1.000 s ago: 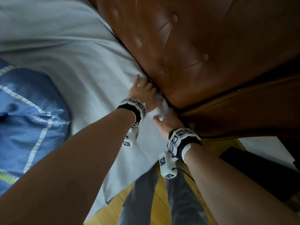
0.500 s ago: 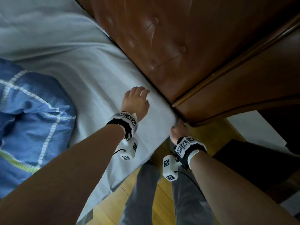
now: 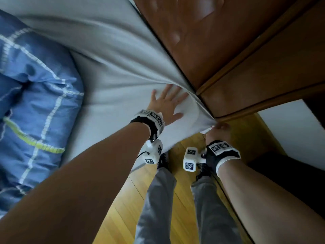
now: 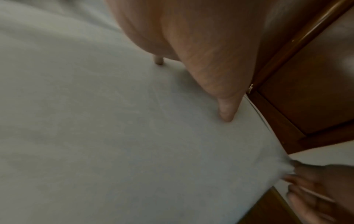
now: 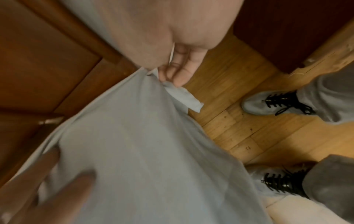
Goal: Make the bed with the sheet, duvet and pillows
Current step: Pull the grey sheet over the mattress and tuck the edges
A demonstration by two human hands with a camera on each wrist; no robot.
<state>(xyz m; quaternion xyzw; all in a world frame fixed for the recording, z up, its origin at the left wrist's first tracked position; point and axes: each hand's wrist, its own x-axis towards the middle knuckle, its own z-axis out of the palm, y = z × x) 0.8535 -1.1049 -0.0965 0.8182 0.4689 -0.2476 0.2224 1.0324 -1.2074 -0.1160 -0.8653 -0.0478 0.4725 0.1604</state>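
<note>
The left hand [image 3: 165,103] lies flat with fingers spread on the pale grey sheet [image 3: 112,71] by the brown headboard [image 3: 202,37] — the right hand [image 3: 219,132] grips the sheet's corner — beside a blue checked duvet [image 3: 33,95].

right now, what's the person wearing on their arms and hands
Both forearms are bare, no sleeves or gloves. The left hand and right hand each have a black wristband with white square-patterned marker tiles. A white boxy camera module with the same markers hangs under each wrist, with a thin black cable.
</note>
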